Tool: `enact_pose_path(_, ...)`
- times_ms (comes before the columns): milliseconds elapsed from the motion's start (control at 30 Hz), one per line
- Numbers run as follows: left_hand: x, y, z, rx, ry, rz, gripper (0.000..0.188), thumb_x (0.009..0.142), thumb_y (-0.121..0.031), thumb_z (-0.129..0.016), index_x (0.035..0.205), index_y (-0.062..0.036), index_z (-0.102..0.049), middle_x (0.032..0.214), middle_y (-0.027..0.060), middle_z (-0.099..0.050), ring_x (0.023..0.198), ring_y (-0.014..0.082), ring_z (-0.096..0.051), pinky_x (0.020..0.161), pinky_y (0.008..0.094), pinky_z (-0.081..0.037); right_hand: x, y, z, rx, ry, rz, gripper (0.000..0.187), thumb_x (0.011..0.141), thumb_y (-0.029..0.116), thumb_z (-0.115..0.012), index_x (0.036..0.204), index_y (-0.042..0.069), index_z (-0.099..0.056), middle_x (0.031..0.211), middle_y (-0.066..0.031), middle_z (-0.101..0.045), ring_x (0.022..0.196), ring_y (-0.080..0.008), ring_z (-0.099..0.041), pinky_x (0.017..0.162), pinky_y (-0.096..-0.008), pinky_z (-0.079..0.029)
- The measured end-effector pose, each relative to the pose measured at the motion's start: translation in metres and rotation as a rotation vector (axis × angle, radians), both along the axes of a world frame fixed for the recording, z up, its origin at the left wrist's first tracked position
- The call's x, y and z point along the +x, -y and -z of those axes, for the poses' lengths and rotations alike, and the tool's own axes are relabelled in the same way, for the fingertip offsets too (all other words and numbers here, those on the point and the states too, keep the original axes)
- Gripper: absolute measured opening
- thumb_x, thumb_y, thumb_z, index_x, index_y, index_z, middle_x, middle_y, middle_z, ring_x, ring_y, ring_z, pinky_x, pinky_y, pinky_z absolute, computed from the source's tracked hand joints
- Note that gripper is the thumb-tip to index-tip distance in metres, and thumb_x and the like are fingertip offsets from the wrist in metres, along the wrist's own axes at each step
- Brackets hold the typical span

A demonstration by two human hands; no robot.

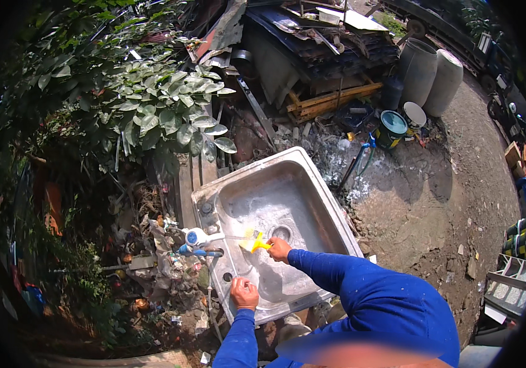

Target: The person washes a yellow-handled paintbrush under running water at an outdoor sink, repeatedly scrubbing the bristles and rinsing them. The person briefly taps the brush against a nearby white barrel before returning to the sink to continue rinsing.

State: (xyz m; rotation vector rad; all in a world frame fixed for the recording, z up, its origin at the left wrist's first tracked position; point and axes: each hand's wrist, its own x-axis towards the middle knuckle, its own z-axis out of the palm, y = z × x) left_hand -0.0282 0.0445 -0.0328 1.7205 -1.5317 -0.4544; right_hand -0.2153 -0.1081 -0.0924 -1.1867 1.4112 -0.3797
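Observation:
My right hand [279, 250] grips a yellow-handled paintbrush [257, 243] over the basin of a worn metal sink [330, 211]. The brush's pale yellow bristles point left, close under the white spout of a tap [197, 237] with blue parts. A thin stream seems to leave the spout toward the brush. On the sink's near left rim, beside a round hole, rests my left hand [244, 294]. Its fingers are curled in, and I see nothing in them. The drain [281, 233] lies just beyond my right hand, and the basin bottom looks wet and whitish.
Leafy branches [171, 116] overhang the far left, with litter [158, 270] below. A bucket [393, 126], grey barrels [419, 70] and a standing blue tap [367, 147] are at the far right. A wooden pallet [330, 101] lies behind. Dirt ground [422, 214] spreads right.

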Motion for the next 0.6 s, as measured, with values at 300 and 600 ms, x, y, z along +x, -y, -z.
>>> enact_pose_path(300, -0.006, 0.013, -0.006, 0.072, 0.023, 0.035, 0.011, 0.074, -0.005, -0.065, 0.084, -0.0036, -0.062, 0.085, 0.0135, -0.060, 0.073, 0.0286, -0.064, 0.068, 0.0393, -0.053, 0.027, -0.010, -0.039, -0.335, -0.129, -0.010, 0.037, 0.083, 0.011, -0.060, 0.118, -0.001, -0.061, 0.098, -0.0257, -0.070, 0.091, -0.0382, -0.070, 0.080, -0.0438, -0.054)
enact_pose_path(600, -0.002, 0.191, 0.056, 0.128, -0.415, -0.017, 0.058, 0.099, -0.024, -0.059, 0.146, 0.0030, -0.041, 0.148, 0.0234, -0.046, 0.138, 0.0343, -0.043, 0.114, 0.0390, -0.034, 0.030, -0.013, -0.127, -0.502, -0.112, -0.055, 0.034, 0.084, 0.009, -0.055, 0.116, -0.001, -0.059, 0.104, -0.0309, -0.068, 0.102, -0.0459, -0.066, 0.091, -0.0492, -0.051)
